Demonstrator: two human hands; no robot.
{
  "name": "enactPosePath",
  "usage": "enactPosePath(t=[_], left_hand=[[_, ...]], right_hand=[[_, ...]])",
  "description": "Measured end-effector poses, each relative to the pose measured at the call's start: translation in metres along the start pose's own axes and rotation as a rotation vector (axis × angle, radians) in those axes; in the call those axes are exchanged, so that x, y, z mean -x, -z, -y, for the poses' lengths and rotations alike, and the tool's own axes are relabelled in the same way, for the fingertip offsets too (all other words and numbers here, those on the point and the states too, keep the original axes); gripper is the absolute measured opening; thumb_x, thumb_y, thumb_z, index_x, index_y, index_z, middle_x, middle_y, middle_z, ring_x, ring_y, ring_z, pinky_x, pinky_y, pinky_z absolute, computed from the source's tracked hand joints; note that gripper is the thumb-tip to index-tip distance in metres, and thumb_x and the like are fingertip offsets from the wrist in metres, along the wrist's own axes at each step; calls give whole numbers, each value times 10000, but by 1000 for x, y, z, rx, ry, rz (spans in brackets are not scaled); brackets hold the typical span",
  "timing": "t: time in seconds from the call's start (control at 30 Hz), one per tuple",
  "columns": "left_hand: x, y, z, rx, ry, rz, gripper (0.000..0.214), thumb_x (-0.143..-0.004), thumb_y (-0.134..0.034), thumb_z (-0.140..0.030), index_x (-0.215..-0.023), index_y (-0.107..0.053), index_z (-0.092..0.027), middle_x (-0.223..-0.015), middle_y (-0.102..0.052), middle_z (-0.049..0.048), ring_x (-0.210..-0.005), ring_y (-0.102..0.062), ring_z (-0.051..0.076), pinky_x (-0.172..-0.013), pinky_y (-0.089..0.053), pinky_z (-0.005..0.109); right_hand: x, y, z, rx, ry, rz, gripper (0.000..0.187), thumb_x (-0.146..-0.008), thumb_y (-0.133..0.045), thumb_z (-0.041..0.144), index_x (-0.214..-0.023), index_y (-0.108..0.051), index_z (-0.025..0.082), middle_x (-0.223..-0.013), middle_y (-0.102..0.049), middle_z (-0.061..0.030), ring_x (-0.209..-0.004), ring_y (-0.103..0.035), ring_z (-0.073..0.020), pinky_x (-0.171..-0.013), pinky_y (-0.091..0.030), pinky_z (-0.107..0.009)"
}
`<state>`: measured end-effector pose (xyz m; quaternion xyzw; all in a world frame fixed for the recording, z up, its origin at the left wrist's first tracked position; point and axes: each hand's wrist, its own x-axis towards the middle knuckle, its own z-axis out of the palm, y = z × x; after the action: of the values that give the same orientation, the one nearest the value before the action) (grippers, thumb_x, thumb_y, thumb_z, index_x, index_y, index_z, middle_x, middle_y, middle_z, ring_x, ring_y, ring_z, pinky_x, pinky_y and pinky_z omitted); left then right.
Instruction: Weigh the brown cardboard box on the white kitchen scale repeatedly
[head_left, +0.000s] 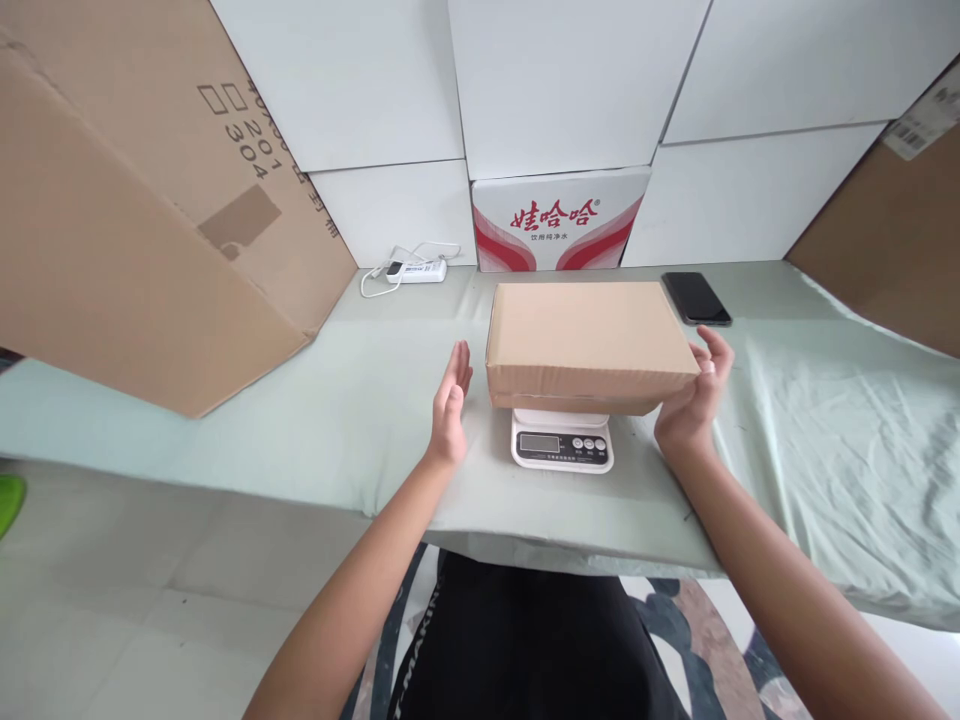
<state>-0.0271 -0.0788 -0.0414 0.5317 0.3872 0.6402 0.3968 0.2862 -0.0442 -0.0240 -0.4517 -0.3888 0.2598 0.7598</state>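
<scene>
A closed brown cardboard box (589, 328) lies flat across a white kitchen scale (562, 460), covering its platform and jutting out past both sides. The scale's dark display and buttons show in front of the box; I cannot read a number on it. To the left of the box, my left hand (450, 405) is held upright with the fingers stretched and a gap between it and the cardboard. At the box's right end is my right hand (694, 395), its fingers loosely bent and apart, against or very near the front right corner. Part of that hand is hidden by the box.
A black phone (696, 299) lies behind the right hand. A white power strip (417, 271) with a cable is at the back left. White cartons (559, 90) line the back of the cloth-covered table (300, 440). A large brown carton (150, 230) leans in at left.
</scene>
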Motion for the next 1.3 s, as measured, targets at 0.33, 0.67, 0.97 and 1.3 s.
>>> enactPosePath(t=[0.33, 0.67, 0.97, 1.3], left_hand=[[-2, -3, 2, -44, 22, 50, 973, -1042, -482, -918, -1819, -448, -334, -1960, -363, 97, -1852, -277, 360, -1525, -255, 554], [-4, -6, 0, -64, 49, 90, 998, -1021, -487, -947, -1815, -457, -342, -1958, -375, 76, -1845, -300, 376, -1522, -267, 552], [-5, -9, -6, -58, 48, 143, 943, -1037, -537, -900, -1791, -506, -334, -1932, -433, 66, -1831, -343, 381, -1515, -295, 556], [-6, -9, -4, -59, 31, 182, 940, -1043, -533, -895, -1790, -508, -326, -1916, -464, 72, -1805, -398, 402, -1494, -336, 573]], right_hand=[[-5, -8, -3, -36, -88, -24, 503, -943, -644, 658, -1299, -653, 304, -1144, -650, -20, -967, -573, -221, -916, -459, -399], [-13, -7, -10, -55, -105, -44, 460, -954, -682, 617, -1248, -681, 263, -1106, -657, -24, -938, -579, -208, -917, -471, -390], [-13, -12, -5, -61, -179, -65, 353, -936, -720, 565, -1141, -685, 280, -1076, -689, -3, -960, -622, -200, -898, -498, -366], [-12, -8, -6, -58, -207, -53, 471, -894, -728, 648, -1180, -730, 273, -1157, -759, 21, -1052, -679, -185, -982, -482, -350]])
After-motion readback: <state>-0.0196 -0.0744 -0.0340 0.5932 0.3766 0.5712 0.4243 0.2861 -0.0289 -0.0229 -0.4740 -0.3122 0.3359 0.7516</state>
